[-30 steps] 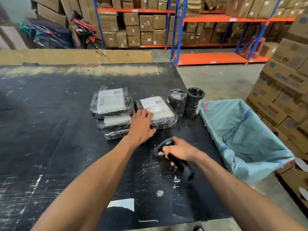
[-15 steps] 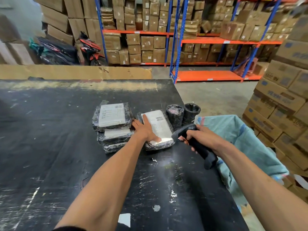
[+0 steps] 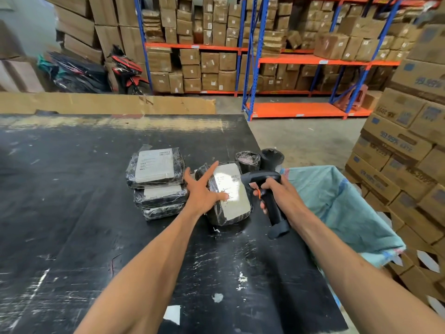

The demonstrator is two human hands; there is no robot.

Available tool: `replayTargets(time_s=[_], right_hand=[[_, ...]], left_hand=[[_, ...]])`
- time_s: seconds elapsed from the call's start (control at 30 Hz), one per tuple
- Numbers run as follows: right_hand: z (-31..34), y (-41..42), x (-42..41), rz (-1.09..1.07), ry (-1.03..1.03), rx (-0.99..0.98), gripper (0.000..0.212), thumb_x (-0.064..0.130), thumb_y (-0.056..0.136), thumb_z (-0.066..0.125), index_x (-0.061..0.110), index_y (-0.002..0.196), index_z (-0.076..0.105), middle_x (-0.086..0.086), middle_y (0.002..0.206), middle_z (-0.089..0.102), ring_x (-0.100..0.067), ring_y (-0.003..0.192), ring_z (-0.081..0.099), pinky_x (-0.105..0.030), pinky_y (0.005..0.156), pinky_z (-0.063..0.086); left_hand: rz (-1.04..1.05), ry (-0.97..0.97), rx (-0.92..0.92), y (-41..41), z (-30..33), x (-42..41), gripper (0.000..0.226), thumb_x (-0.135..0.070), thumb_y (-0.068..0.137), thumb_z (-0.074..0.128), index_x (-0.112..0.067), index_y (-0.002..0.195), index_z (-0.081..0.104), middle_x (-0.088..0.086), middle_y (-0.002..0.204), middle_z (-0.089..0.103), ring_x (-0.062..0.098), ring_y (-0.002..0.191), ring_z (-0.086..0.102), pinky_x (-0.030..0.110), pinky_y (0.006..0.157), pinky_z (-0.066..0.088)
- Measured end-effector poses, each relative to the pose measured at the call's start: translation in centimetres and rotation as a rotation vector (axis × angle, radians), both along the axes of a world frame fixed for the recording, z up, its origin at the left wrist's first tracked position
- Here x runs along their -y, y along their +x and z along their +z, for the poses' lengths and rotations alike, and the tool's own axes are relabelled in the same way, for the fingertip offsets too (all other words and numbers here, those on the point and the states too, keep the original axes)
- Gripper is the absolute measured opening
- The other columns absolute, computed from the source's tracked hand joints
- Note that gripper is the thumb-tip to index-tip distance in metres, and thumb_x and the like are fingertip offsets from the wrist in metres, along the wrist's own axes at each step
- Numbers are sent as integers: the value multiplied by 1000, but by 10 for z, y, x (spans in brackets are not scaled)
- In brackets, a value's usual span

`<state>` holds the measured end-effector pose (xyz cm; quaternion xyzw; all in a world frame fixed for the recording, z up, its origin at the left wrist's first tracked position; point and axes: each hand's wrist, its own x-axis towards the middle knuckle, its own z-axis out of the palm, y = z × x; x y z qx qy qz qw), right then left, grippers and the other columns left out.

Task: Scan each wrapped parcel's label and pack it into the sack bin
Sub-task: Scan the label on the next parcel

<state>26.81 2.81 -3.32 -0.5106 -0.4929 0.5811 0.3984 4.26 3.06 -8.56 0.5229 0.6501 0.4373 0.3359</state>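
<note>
Tabletop (image 3: pixel 72 213): black, scuffed. Parcels (image 3: pixel 156 184) stacked; sack (image 3: pixel 337 208) beside. Racking (image 3: pixel 252 56) of cartons behind. Left hand (image 3: pixel 202 191) splayed on parcel (image 3: pixel 231 196); right hand (image 3: pixel 279 196) grips scanner (image 3: pixel 269 206).

I see a black bench (image 3: pixel 72 213), scuffed with white scratches and a worn tan streak along its far edge. The parcels (image 3: pixel 155 168) near its right edge are black, glossy wrap with white labels — one label (image 3: pixel 231 189) shows a black barcode. The scanner (image 3: pixel 267 189) is black with an orange trigger. Off the right edge hangs a pale teal woven sack (image 3: pixel 337 206), its hem striped red and blue.
</note>
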Motion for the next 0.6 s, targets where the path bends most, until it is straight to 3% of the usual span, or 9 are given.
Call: replayTargets(time_s=[0.07, 0.2, 0.3, 0.4, 0.6], right_hand=[[0, -3, -3, -13, 14, 11, 38, 22, 90, 61, 8, 125, 58, -14, 85, 76, -24, 53, 58, -32, 50, 49], [1, -4, -5, -70, 63, 4, 32, 22, 94, 64, 12, 122, 56, -13, 81, 75, -25, 54, 59, -35, 56, 52], [3, -4, -3, -65, 60, -30, 33, 23, 97, 67, 10, 124, 55, -14, 79, 71, -26, 56, 61, -35, 54, 55], [6, -2, 2, -30, 68, -42, 38, 31, 99, 72, 12, 127, 55, -15, 81, 69, -27, 60, 65, -33, 51, 57], [16, -7, 10, 43, 221, 47, 35, 31, 100, 71, 28, 129, 51, -11, 85, 66, -21, 57, 60, -34, 50, 52]], left_hand=[[-23, -32, 2, 3, 5, 3, 97, -16, 72, 91, -62, 141, 42, 5, 164, -19, 35, 154, -8, 53, 123, 10], [-22, -89, -48, 13, 3, 7, 86, -30, 74, 91, -59, 140, 45, 15, 166, -9, 37, 152, -15, 62, 120, 5], [-10, -50, -2, 15, -2, 11, 78, -27, 73, 91, -52, 137, 53, 16, 166, -6, 38, 155, -2, 54, 123, 11], [26, -2, 84, 11, -2, 13, 64, -18, 72, 92, -44, 123, 66, 15, 160, 16, 35, 151, 21, 38, 122, 19], [52, -16, 65, -6, -1, 17, 55, -24, 64, 96, -55, 98, 67, 15, 152, 30, 38, 147, 27, 50, 122, 24]])
